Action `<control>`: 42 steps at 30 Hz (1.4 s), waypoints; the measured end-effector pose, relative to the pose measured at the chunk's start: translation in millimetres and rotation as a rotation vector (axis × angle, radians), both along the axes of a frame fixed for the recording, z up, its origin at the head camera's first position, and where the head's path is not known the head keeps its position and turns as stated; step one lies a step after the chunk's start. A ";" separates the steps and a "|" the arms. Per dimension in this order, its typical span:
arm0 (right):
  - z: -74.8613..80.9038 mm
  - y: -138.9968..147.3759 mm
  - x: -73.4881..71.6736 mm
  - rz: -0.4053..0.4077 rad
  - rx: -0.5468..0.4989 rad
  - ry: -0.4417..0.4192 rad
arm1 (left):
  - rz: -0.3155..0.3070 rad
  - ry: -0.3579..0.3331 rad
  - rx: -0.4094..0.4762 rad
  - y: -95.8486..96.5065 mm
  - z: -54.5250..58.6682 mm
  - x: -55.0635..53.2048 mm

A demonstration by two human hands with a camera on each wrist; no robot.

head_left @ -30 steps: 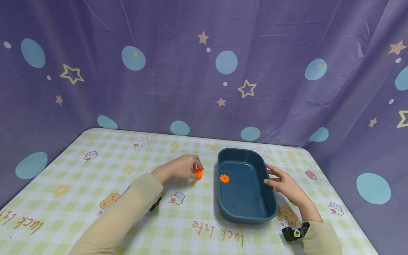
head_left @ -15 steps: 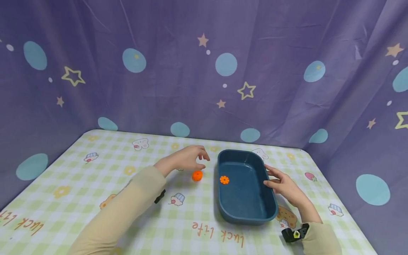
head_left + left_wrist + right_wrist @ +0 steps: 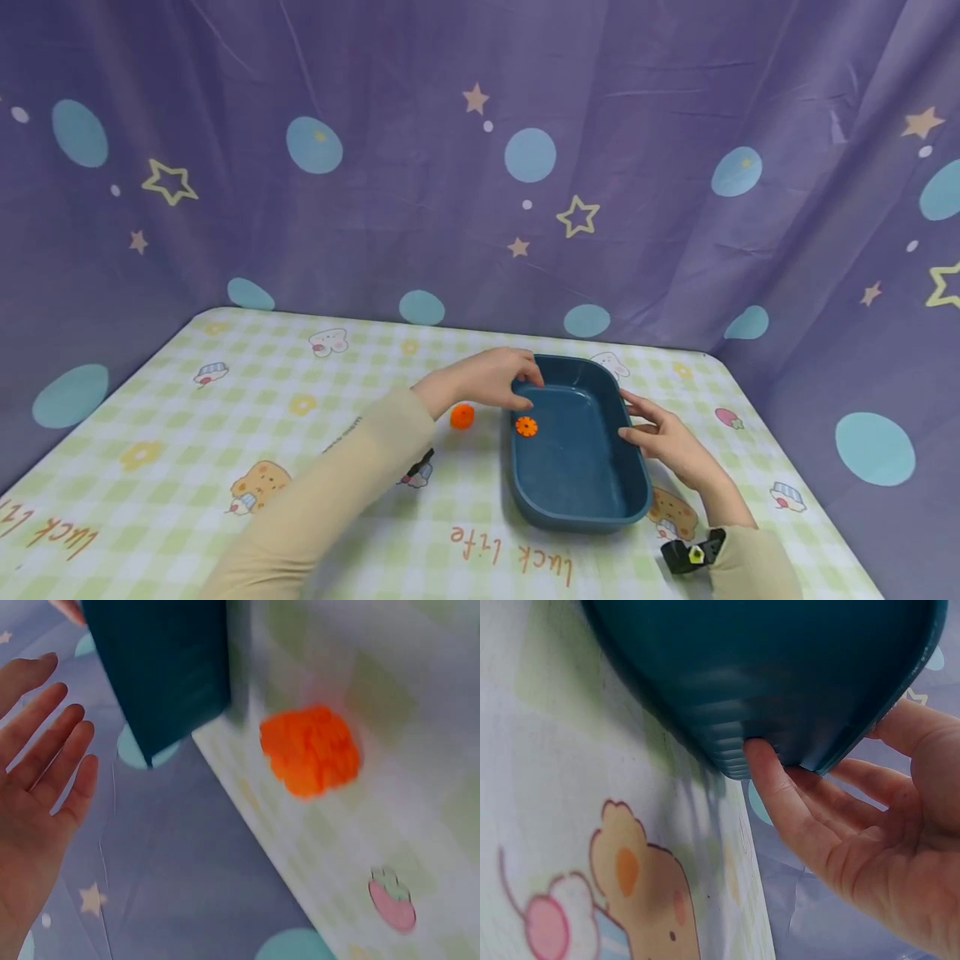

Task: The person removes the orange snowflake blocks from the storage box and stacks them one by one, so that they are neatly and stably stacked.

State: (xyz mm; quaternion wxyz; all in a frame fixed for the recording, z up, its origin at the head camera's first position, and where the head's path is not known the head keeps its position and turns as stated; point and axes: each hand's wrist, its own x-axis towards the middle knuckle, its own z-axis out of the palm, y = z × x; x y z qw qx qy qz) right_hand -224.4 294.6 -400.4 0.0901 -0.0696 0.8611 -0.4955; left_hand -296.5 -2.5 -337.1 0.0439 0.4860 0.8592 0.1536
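Observation:
My left hand hovers at the left rim of a dark blue, deep rectangular plastic box, thumb and fingers apart, nothing visible in it. In the left wrist view its fingers are spread and loosely bent. Below the left hand, against the box's left inner wall, is a flat orange notched disc with small holes. On the cloth left of the box lies a thicker orange notched piece, perhaps discs stacked together; it is blurred in the left wrist view. My right hand grips the box's right wall, thumb over the rim.
A green-checked cloth printed with cartoons covers the table. Its far edge meets a purple curtain with stars and blue spots. A black wrist strap sits at the right sleeve.
My left hand has let go of the orange piece on the cloth, lifted with spreading fingers, and moved right to the box's rim. The right hand and box stay in place.

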 end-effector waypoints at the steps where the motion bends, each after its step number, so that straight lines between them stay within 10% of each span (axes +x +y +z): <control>1: 0.0 -0.4 0.3 0.001 0.001 -0.001 | -0.003 0.001 -0.014 3.3 -3.0 0.2; 21: -2.5 -0.4 0.4 0.027 -0.020 0.002 | 0.047 -0.071 -0.288 38.9 -32.0 -7.6; 32: -2.8 0.2 -0.6 0.021 -0.016 -0.002 | 0.175 -0.036 -0.516 51.6 -30.5 -2.9; 42: -1.3 1.6 -1.2 0.016 -0.012 -0.002 | 0.168 0.000 -0.592 58.4 -26.8 -1.5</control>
